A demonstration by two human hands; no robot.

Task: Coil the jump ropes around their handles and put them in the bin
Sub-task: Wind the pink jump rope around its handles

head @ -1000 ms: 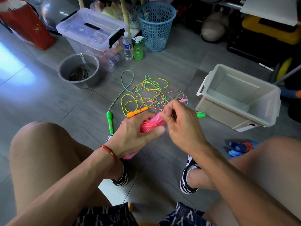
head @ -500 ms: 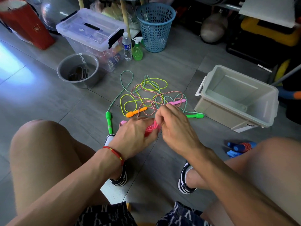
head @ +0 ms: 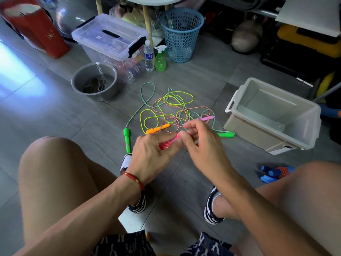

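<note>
My left hand (head: pixel 154 154) grips a pink jump rope bundle (head: pixel 167 144), its rope coiled around the handles. My right hand (head: pixel 198 141) pinches the pink rope's end at the bundle's tip. On the floor beyond lies a tangle of ropes (head: pixel 171 109): a green rope with green handles (head: pixel 127 138), a yellow rope with an orange handle (head: pixel 157 129), and a red-and-white rope with a pink handle (head: pixel 205 118). The open grey bin (head: pixel 273 115) stands at the right, nothing visible inside. A coiled blue-handled rope (head: pixel 275 173) lies by my right knee.
A grey bucket (head: pixel 94 81), a lidded clear storage box (head: pixel 110 43), a water bottle (head: pixel 148 56), a green spray bottle (head: pixel 160 59) and a blue mesh basket (head: pixel 181 34) stand at the back. My knees and shoes frame the floor space.
Both hands have shifted slightly as the last of the pink rope is wound on; more of the bundle is now covered by my left hand.
</note>
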